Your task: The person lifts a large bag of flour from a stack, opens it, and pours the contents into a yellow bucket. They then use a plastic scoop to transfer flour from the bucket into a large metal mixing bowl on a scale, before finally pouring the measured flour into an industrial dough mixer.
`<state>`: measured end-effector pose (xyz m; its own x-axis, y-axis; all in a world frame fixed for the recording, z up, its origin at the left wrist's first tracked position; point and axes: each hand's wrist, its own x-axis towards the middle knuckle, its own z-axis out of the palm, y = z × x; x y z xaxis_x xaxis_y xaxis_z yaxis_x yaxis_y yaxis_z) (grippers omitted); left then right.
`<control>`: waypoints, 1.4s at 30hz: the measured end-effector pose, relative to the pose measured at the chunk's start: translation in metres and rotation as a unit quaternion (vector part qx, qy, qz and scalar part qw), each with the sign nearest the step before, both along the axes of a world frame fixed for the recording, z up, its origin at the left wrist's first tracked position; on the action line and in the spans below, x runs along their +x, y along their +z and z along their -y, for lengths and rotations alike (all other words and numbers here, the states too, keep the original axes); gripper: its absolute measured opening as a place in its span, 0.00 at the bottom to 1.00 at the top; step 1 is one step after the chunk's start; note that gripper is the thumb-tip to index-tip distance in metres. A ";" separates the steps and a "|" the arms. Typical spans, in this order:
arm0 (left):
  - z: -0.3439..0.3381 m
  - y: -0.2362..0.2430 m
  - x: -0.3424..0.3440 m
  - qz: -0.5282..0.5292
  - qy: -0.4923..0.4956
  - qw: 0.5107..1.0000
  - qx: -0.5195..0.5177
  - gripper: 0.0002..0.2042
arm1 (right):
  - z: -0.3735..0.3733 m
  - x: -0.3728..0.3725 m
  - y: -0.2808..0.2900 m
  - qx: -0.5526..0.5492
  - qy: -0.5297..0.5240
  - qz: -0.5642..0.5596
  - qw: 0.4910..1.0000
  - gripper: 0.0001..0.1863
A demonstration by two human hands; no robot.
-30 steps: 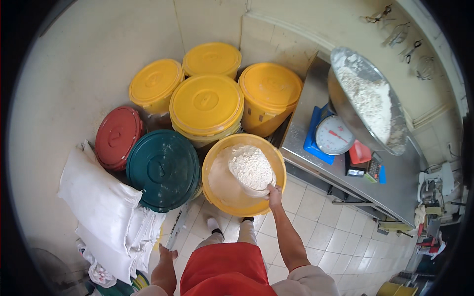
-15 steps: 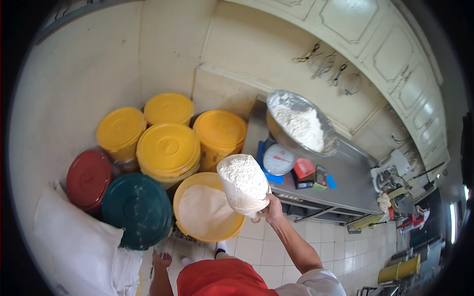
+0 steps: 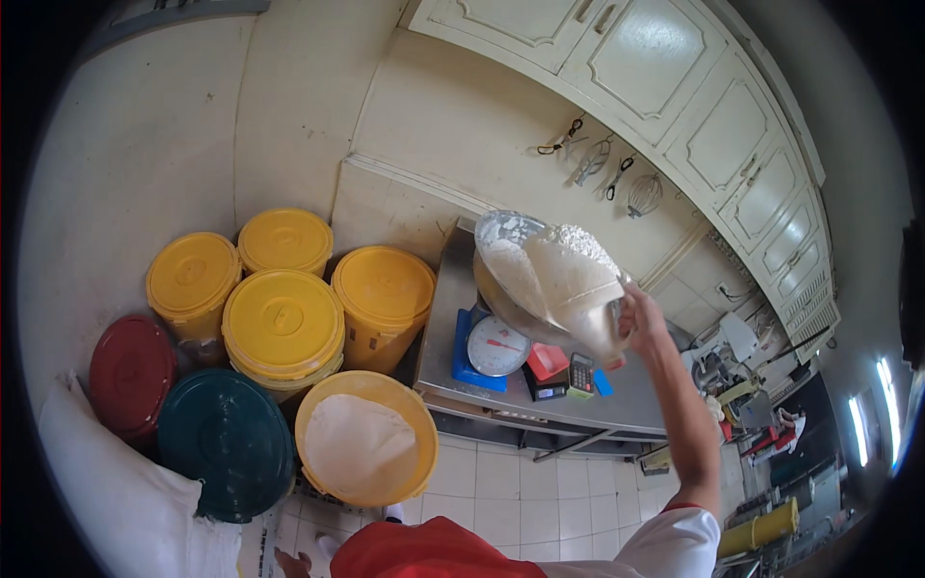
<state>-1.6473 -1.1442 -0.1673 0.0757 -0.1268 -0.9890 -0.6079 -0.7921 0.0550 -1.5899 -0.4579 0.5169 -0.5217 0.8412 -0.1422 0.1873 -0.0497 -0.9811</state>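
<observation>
My right hand is closed round the handle of a pale scoop heaped with white flour. The scoop is tilted over a large metal bowl, which holds more flour and sits above a blue dial scale on the steel counter. My left hand hangs low at the bottom edge, only partly in view, its fingers apart with nothing in them. Nearer to me, an uncovered yellow tub is partly filled with pale flour.
Several lidded yellow buckets, a dark green lidded bucket and a red one stand at left beside a white sack. On the steel counter lie a calculator and a red container. Whisks hang on the wall below cabinets.
My right hand has carried the full scoop from above the open yellow tub up and right to the metal bowl. My left hand sits lower in view.
</observation>
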 end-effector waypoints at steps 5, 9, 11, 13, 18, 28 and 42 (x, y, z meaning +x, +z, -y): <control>-0.013 -0.004 0.003 0.044 0.036 0.997 -0.055 0.32 | -0.087 -0.042 0.017 0.328 -0.038 0.263 0.907 0.22; -0.014 -0.007 -0.002 0.009 0.079 0.996 -0.048 0.32 | -0.107 -0.093 0.011 0.539 0.005 0.447 0.714 0.34; -0.017 -0.011 -0.003 0.022 0.086 0.995 -0.053 0.31 | -0.119 -0.110 0.005 0.551 0.035 0.496 0.671 0.33; -0.027 -0.011 0.005 0.013 0.078 0.996 -0.048 0.30 | -0.127 -0.118 -0.002 0.608 0.085 0.536 0.580 0.30; -0.069 -0.012 0.015 -0.042 0.019 0.999 -0.025 0.29 | -0.143 -0.152 -0.017 0.631 0.182 0.555 0.511 0.28; -0.073 -0.003 0.009 -0.064 0.091 0.994 -0.013 0.33 | -0.162 -0.155 0.027 0.722 0.182 0.547 0.383 0.20; -0.007 0.014 0.009 -0.031 0.040 0.998 -0.028 0.27 | -0.047 -0.153 0.025 0.709 0.215 0.558 0.374 0.21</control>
